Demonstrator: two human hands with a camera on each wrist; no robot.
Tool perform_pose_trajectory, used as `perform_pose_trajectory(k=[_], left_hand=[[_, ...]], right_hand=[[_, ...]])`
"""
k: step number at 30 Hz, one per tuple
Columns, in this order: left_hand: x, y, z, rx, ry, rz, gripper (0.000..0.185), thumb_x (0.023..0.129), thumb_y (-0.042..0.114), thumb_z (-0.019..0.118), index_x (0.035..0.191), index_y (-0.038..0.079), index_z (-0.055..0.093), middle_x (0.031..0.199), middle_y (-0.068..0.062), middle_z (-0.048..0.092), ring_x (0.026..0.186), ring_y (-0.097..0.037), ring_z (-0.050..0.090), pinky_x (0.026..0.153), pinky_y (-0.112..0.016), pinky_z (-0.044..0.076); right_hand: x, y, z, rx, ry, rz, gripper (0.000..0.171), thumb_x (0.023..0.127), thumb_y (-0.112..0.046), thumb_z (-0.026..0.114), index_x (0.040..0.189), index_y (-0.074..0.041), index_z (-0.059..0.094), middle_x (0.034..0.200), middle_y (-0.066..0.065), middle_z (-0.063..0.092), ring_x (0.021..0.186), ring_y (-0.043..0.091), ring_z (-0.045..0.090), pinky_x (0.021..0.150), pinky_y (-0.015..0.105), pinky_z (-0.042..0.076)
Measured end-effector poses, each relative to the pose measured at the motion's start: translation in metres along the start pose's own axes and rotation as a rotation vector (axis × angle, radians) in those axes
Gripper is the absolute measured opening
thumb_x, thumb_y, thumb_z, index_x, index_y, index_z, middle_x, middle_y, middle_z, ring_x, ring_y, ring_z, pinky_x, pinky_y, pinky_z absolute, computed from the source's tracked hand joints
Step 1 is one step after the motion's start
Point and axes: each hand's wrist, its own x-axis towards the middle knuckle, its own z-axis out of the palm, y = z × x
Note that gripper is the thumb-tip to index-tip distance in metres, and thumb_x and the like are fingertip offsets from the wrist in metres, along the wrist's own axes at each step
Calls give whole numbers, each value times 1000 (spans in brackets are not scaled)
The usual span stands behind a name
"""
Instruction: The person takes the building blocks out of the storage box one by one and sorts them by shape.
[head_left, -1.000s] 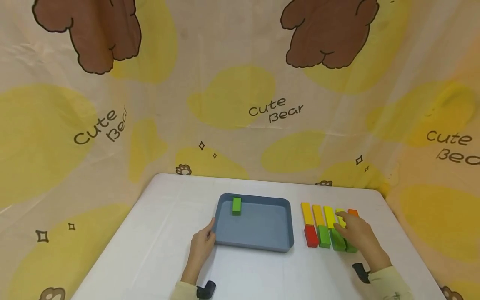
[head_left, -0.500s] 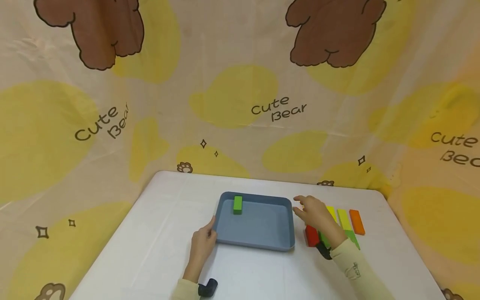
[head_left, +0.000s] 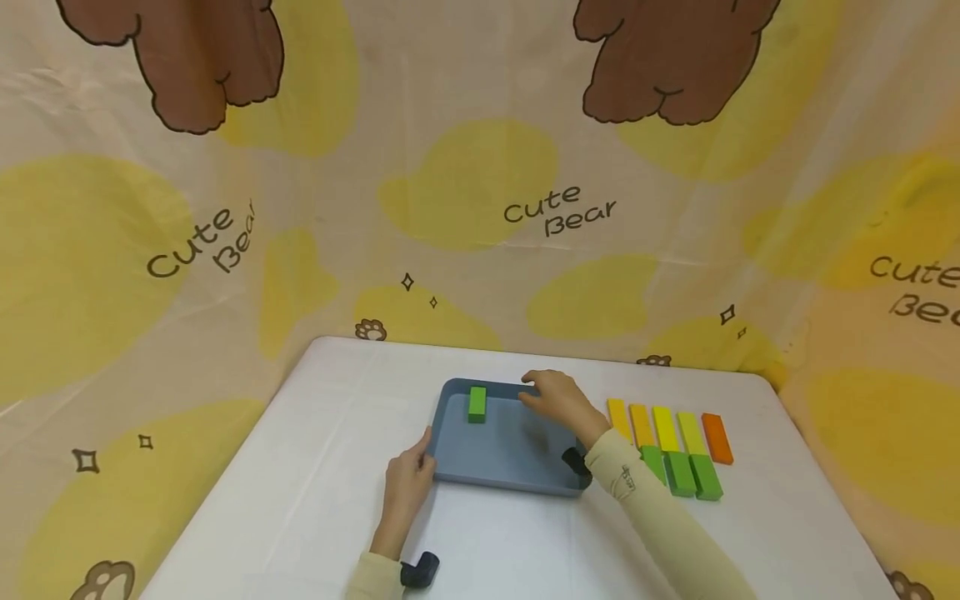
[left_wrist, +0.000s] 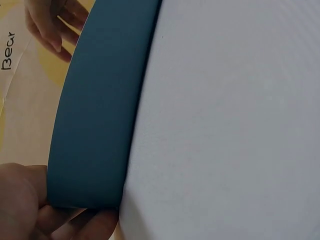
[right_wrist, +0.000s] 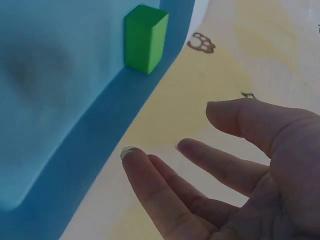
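A blue-grey tray (head_left: 495, 450) lies on the white table, with one green block (head_left: 477, 404) near its back left corner. My left hand (head_left: 408, 483) grips the tray's left edge near the front corner; the left wrist view shows fingers (left_wrist: 97, 225) at the bottom of the tray wall. Over the tray's back right part hovers my right hand (head_left: 558, 400). Its thumb and fingers are spread apart, and nothing is between them in the right wrist view. The forearm covers the tray's right edge.
Right of the tray lie yellow-orange blocks (head_left: 641, 425), yellow blocks (head_left: 664, 428) and one orange block (head_left: 717, 438) in a back row. Several green blocks (head_left: 679, 475) form a front row. A printed cloth (head_left: 480, 192) hangs behind the table.
My right hand has moved left from above the blocks on the right to over the tray, with nothing in it. My left hand has stayed on the tray's edge.
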Motion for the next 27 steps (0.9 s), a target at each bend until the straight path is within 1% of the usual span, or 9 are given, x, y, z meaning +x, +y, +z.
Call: perform_pose_trajectory(k=[6, 9, 13, 15, 17, 20, 22, 25, 27], left_hand=[[-1, 2, 0, 6, 7, -18, 48, 86, 0, 56, 134, 2, 58, 54, -3, 51, 43, -3, 24, 44, -21, 29], [-1, 3, 1, 5, 7, -24, 48, 86, 0, 56, 134, 2, 58, 54, -1, 49, 44, -3, 24, 44, -21, 29], [-2, 3, 0, 7, 0, -34, 48, 87, 1, 55, 135, 2, 58, 56, -5, 53, 44, -4, 24, 44, -21, 29], [-3, 3, 0, 8, 4, -33, 48, 86, 0, 55, 134, 1, 58, 57, -5, 55, 43, -3, 24, 44, -22, 30], [-3, 3, -1, 6, 0, -36, 48, 86, 0, 55, 134, 1, 58, 56, -5, 55, 43, -2, 24, 44, -21, 30], [-2, 3, -1, -6, -4, -39, 48, 87, 0, 55, 134, 1, 58, 66, -12, 65, 42, -3, 25, 43, -21, 30], [-2, 3, 0, -10, -10, -38, 47, 87, 0, 55, 134, 1, 57, 73, -17, 69, 42, -5, 26, 43, -21, 30], [-2, 3, 2, -10, -6, -31, 47, 87, 1, 55, 134, 0, 58, 90, -23, 72, 44, -7, 28, 43, -21, 30], [-1, 3, 2, -4, 0, -25, 47, 87, 1, 56, 133, 0, 58, 86, -22, 72, 44, -7, 28, 43, -21, 31]], right_hand=[[22, -22, 8, -8, -72, -28, 39, 94, -25, 63, 125, -2, 64, 124, 15, 67, 117, 33, 60, 100, 46, 47], [30, -30, 16, -14, -100, -14, 39, 94, -24, 63, 126, -2, 63, 125, 15, 66, 118, 33, 59, 100, 45, 46], [37, -38, 27, -1, -127, 10, 40, 93, -21, 64, 127, 0, 61, 126, 15, 66, 118, 33, 59, 100, 45, 46], [40, -42, 32, 15, -132, 10, 38, 92, -19, 64, 124, 0, 62, 117, 14, 68, 109, 32, 62, 93, 43, 49], [44, -45, 38, 21, -124, -5, 33, 90, -18, 63, 118, -1, 64, 100, 10, 68, 92, 27, 61, 80, 38, 49], [48, -49, 47, 31, -108, -5, 32, 89, -19, 63, 116, -2, 63, 84, 6, 61, 76, 21, 52, 65, 33, 42], [50, -51, 53, 22, -98, 9, 31, 90, -22, 63, 115, -3, 62, 83, 6, 57, 74, 20, 49, 63, 32, 40], [51, -56, 58, 9, -99, 36, 37, 91, -25, 64, 120, -3, 60, 90, 10, 60, 79, 23, 54, 67, 37, 46], [51, -59, 60, -4, -102, 41, 39, 91, -27, 66, 121, -2, 59, 94, 12, 62, 85, 26, 58, 73, 40, 50]])
